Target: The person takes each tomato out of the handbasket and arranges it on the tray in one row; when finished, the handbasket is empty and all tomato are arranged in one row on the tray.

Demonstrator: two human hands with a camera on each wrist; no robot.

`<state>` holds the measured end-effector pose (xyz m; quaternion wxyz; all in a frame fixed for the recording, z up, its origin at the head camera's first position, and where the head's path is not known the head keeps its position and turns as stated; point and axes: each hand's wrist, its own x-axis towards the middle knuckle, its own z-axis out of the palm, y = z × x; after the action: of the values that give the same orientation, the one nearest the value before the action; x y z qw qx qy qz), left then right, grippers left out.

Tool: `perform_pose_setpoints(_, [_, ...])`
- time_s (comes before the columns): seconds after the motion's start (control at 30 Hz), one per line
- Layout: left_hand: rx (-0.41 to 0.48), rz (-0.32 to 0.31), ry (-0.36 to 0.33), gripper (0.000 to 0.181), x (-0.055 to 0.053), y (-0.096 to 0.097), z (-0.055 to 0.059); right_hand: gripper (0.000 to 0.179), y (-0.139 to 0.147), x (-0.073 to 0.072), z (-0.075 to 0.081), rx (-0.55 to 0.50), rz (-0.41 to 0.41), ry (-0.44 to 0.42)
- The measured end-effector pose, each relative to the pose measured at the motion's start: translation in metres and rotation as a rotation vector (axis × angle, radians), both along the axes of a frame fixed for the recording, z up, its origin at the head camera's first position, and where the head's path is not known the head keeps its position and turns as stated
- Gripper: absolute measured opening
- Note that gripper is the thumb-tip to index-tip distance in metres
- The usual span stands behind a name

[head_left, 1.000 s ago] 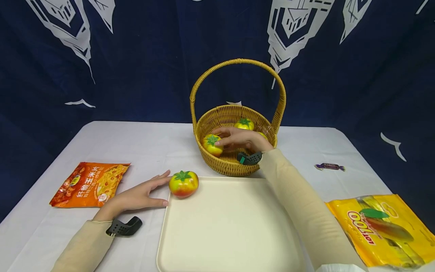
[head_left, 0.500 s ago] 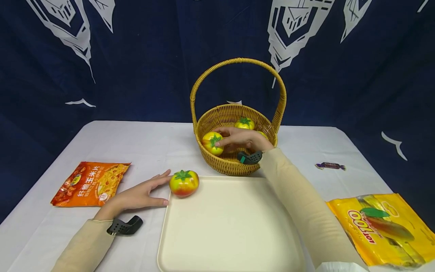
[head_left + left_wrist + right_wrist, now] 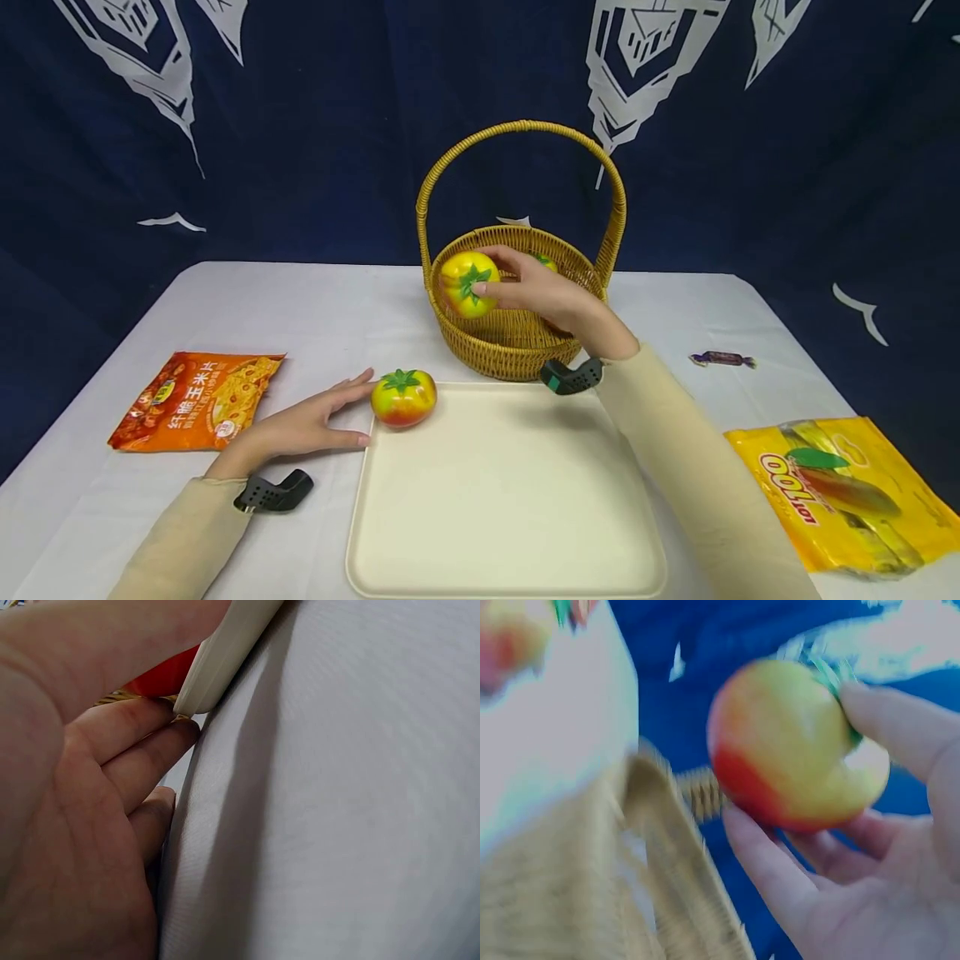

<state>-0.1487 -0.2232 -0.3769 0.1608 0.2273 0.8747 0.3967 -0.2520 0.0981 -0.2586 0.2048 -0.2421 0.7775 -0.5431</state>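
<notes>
My right hand (image 3: 528, 287) grips a yellow-red tomato (image 3: 469, 285) with a green star-shaped top. It is raised over the left part of the wicker basket (image 3: 506, 358); in the right wrist view thumb and fingers wrap the tomato (image 3: 787, 750). Another tomato (image 3: 543, 262) shows partly behind that hand, inside the basket. On the cream tray (image 3: 510, 492), at its far left corner, sits a tomato (image 3: 403, 398). Beside that corner my left hand (image 3: 303, 427) rests with extended fingers, touching the tray's edge. The left wrist view shows its fingers (image 3: 139, 761) against the tray rim (image 3: 217, 664).
An orange snack bag (image 3: 197, 402) lies on the white tablecloth at the left. To the right are a small purple-wrapped candy (image 3: 723, 359) and a yellow mango-print bag (image 3: 843, 496). The basket's tall arched handle (image 3: 522, 127) rises above the right hand. A dark blue curtain hangs behind.
My right hand has lifted the tomato from inside the basket to above its rim, and the wrist has come up with it. The left hand stays beside the tray.
</notes>
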Motion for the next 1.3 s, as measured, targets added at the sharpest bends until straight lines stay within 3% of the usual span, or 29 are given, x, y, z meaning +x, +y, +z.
perform_pose_setpoints(0.2, [-0.003, 0.008, -0.001, 0.076, 0.000, -0.004, -0.001, 0.059, 0.001, 0.055, -0.008, -0.063, -0.040, -0.075])
perform_pose_setpoints(0.37, [-0.018, 0.016, -0.005, 0.079, -0.001, -0.006, 0.001, 0.062, 0.011, 0.088, -0.035, -0.102, -0.035, -0.202])
perform_pose_setpoints(0.47, [-0.016, 0.012, -0.002, 0.079, -0.002, -0.006, 0.003, 0.059, 0.013, 0.098, -0.056, -0.121, -0.049, -0.272])
perform_pose_setpoints(0.63, [-0.011, 0.009, -0.020, 0.079, -0.004, -0.004, 0.002, 0.055, 0.008, 0.100, -0.081, -0.128, -0.142, -0.356])
perform_pose_setpoints(0.83, [-0.006, 0.005, -0.015, 0.079, -0.004, -0.002, -0.001, 0.051, -0.001, 0.093, -0.085, -0.020, -0.242, -0.292])
perform_pose_setpoints(1.07, [-0.004, 0.006, -0.008, 0.080, -0.004, -0.002, -0.001, 0.050, -0.010, 0.087, -0.082, 0.101, -0.239, -0.231])
perform_pose_setpoints(1.3, [-0.002, 0.002, 0.000, 0.080, -0.003, -0.001, -0.001, 0.052, -0.011, 0.085, -0.084, 0.114, -0.225, -0.201])
